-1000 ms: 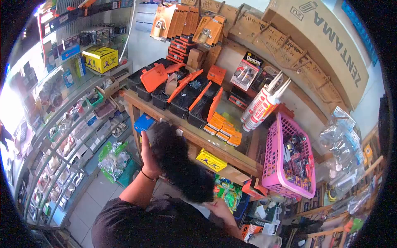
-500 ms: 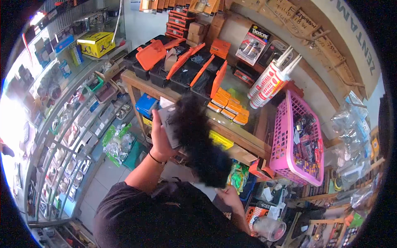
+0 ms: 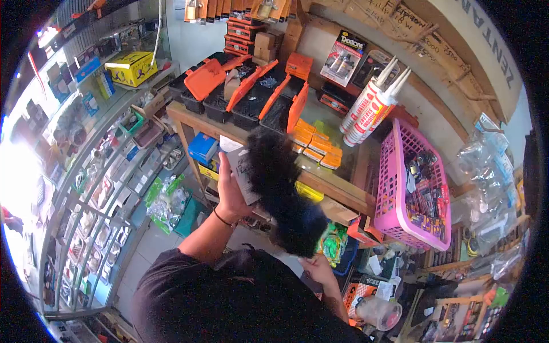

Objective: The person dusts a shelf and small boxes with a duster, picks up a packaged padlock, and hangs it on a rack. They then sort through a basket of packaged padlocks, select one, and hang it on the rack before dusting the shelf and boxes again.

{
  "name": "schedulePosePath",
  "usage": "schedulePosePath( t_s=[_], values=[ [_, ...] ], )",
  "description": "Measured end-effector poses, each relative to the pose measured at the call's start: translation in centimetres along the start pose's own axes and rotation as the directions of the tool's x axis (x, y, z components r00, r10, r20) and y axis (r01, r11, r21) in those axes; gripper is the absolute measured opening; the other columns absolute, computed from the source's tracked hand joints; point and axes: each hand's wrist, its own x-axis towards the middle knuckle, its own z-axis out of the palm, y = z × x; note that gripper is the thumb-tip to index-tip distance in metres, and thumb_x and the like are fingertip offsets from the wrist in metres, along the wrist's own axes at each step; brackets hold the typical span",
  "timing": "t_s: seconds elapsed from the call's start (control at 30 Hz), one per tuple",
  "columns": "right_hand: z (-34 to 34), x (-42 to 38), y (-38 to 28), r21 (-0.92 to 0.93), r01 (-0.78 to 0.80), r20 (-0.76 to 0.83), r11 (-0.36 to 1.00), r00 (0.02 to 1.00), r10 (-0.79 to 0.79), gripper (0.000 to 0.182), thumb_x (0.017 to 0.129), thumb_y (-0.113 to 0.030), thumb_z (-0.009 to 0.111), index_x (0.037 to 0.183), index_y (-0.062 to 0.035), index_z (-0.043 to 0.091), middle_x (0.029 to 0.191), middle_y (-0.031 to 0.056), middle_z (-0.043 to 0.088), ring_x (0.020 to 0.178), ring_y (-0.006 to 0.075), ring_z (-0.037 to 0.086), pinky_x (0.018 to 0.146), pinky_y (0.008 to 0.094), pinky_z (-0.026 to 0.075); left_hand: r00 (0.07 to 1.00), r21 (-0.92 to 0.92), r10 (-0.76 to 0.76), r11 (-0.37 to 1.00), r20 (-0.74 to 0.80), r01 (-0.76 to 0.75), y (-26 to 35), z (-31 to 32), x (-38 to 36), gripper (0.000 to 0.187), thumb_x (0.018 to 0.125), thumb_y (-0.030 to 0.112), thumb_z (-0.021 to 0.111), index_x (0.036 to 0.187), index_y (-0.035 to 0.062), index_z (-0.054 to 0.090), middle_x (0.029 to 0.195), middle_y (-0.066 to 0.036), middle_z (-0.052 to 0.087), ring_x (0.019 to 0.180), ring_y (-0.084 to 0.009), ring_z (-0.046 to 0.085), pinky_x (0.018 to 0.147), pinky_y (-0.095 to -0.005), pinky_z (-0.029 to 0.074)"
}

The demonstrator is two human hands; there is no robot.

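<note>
A black, fluffy feather duster (image 3: 280, 188) spans the middle of the view, its plumes reaching up to the shelf's front edge. My right hand (image 3: 319, 267) is closed at its lower end; the handle is mostly hidden. In my left hand (image 3: 230, 193) is a flat grey cardboard box (image 3: 243, 171) with dark handwriting, held upright with the thumb along its side. The duster covers the box's right side, and my left fingers are largely hidden behind it.
Black organizer boxes (image 3: 220, 108) with orange lids stand open on the wooden shelf (image 3: 206, 123). Beside them are small orange boxes (image 3: 316, 146), sealant tubes (image 3: 369, 117) and a pink basket (image 3: 386, 188). A glass display rack (image 3: 86, 228) lines the left; a clear jar (image 3: 380, 313) sits lower right.
The grey box has shifted slightly right, and more of its writing shows beside the duster. The duster has moved a little to the right. Both hands keep their holds.
</note>
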Motion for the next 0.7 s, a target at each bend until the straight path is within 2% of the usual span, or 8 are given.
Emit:
schedulePosePath(
  t_s=[0.13, 0.23, 0.3, 0.37, 0.4, 0.5, 0.63, 0.7],
  values=[
    [0.8, -0.7, -2.8, -0.123, 0.309, 0.184, 0.943, 0.941, -0.284, 0.043, 0.079, -0.027, 0.062, 0.046, -0.0068, 0.045, 0.042, -0.0039, 0.039, 0.039, 0.0051, 0.033, 0.036, 0.0264, 0.027, 0.785, 0.115, -0.167, 0.986, 0.596, 0.123, 0.3, -5.6, 2.2, 0.070, 0.084, 0.058, 0.027, 0.130, 0.0039, 0.028, 0.122, -0.017, 0.044, 0.108, -0.0313, 0.047, 0.093, -0.0456, 0.037],
    [-0.6, 0.4, 1.6, -0.049, -0.109, 0.125, 0.993, 0.986, 0.115, 0.035, 0.079, -0.031, 0.060, 0.063, -0.0004, 0.054, 0.053, 0.0071, 0.051, 0.049, 0.0168, 0.044, 0.045, 0.0332, 0.035, 0.997, -0.051, -0.020, 0.999, -0.073, 0.016, -0.2, 0.6, -0.3, 0.069, 0.084, 0.052, 0.034, 0.131, 0.0025, 0.022, 0.113, -0.021, 0.047, 0.099, -0.0312, 0.053, 0.080, -0.0437, 0.047],
    [0.6, 0.1, 2.6, -0.119, -0.131, 0.177, 0.984, 0.972, 0.151, 0.035, 0.079, -0.031, 0.061, 0.062, -0.0010, 0.053, 0.053, 0.0062, 0.049, 0.049, 0.0145, 0.042, 0.044, 0.0334, 0.033, 0.995, -0.036, 0.004, 0.999, -0.095, -0.008, -0.2, -0.8, 0.2, 0.071, 0.084, 0.052, 0.035, 0.132, 0.0023, 0.021, 0.113, -0.021, 0.046, 0.098, -0.0318, 0.053, 0.081, -0.0446, 0.047],
    [3.0, 1.4, 8.6, -0.066, 0.354, 0.119, 0.933, 0.931, -0.344, 0.043, 0.080, -0.033, 0.060, 0.051, -0.0026, 0.050, 0.042, 0.0018, 0.041, 0.039, 0.0099, 0.034, 0.037, 0.0316, 0.027, 0.834, 0.191, -0.180, 0.977, 0.522, 0.091, 0.6, -5.4, 1.5, 0.073, 0.084, 0.058, 0.028, 0.131, 0.0029, 0.025, 0.125, -0.019, 0.040, 0.111, -0.0329, 0.045, 0.094, -0.0471, 0.035],
    [0.5, 0.1, 2.5, -0.255, 0.174, 0.210, 0.951, 0.970, -0.121, 0.039, 0.079, -0.030, 0.061, 0.055, -0.0004, 0.052, 0.046, -0.0006, 0.045, 0.043, 0.0071, 0.041, 0.039, 0.0285, 0.032, 0.785, 0.143, -0.195, 0.980, 0.588, 0.136, 0.4, -7.7, 2.4, 0.075, 0.083, 0.062, 0.023, 0.130, 0.0034, 0.030, 0.130, -0.015, 0.037, 0.117, -0.0312, 0.040, 0.101, -0.0450, 0.027],
    [-0.6, -0.3, -0.3, -0.013, -0.165, 0.057, 0.986, 0.985, 0.165, 0.039, 0.078, -0.031, 0.062, 0.059, 0.0005, 0.052, 0.048, 0.0008, 0.045, 0.047, 0.0095, 0.040, 0.043, 0.0303, 0.034, 0.998, 0.059, -0.061, 0.996, 0.003, 0.060, -0.2, -1.8, -0.1, 0.073, 0.083, 0.061, 0.025, 0.130, 0.0053, 0.031, 0.128, -0.016, 0.040, 0.113, -0.0306, 0.043, 0.099, -0.0447, 0.030],
    [1.1, 0.1, 3.3, -0.112, 0.207, 0.189, 0.972, 0.965, -0.184, 0.045, 0.075, -0.034, 0.065, 0.051, 0.0001, 0.048, 0.042, -0.0011, 0.039, 0.040, 0.0106, 0.033, 0.037, 0.0311, 0.029, 0.899, 0.179, -0.156, 0.980, 0.410, 0.089, 0.4, -6.8, 1.8, 0.081, 0.076, 0.065, 0.039, 0.130, 0.0053, 0.029, 0.116, -0.018, 0.048, 0.103, -0.0394, 0.048, 0.086, -0.0575, 0.036],
    [-0.3, -0.3, 1.5, -0.063, 0.011, -0.031, 0.998, 0.999, -0.013, 0.039, 0.077, -0.032, 0.063, 0.056, -0.0017, 0.053, 0.044, -0.0027, 0.042, 0.041, 0.0092, 0.037, 0.038, 0.0294, 0.030, 0.982, -0.012, -0.139, 0.990, 0.128, 0.142, 0.4, -4.2, 0.7, 0.081, 0.076, 0.066, 0.036, 0.130, 0.0055, 0.030, 0.115, -0.018, 0.048, 0.104, -0.0399, 0.048, 0.086, -0.0585, 0.036]
  ],
)
